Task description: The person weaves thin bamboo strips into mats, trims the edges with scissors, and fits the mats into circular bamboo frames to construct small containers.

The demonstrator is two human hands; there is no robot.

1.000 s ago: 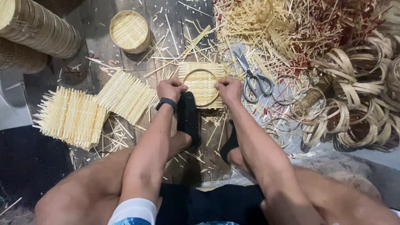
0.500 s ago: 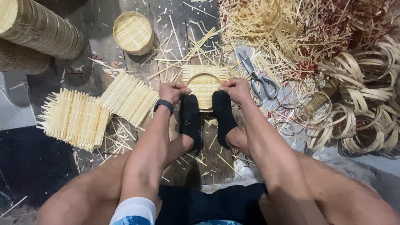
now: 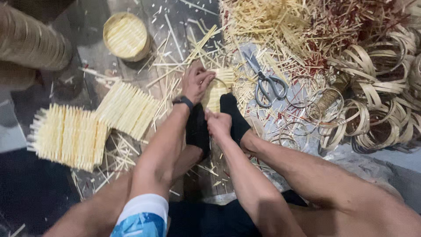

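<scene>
- Left hand [image 3: 196, 83] has its fingers curled tight on the woven bamboo mat [image 3: 218, 90], pressing it to the floor [image 3: 94, 57].
- Right hand [image 3: 218, 123] sits nearer the body, fingers closed in a pinch at the mat's near edge, between two black-socked feet [image 3: 232, 116].
- Scissors [image 3: 265, 81] lie just right of the mat, among loose bamboo strips [image 3: 263, 22].

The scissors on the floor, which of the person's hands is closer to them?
Right. The right hand lies below-left of the scissors, between the feet; the left hand sits farther left, on the woven mat.
</scene>
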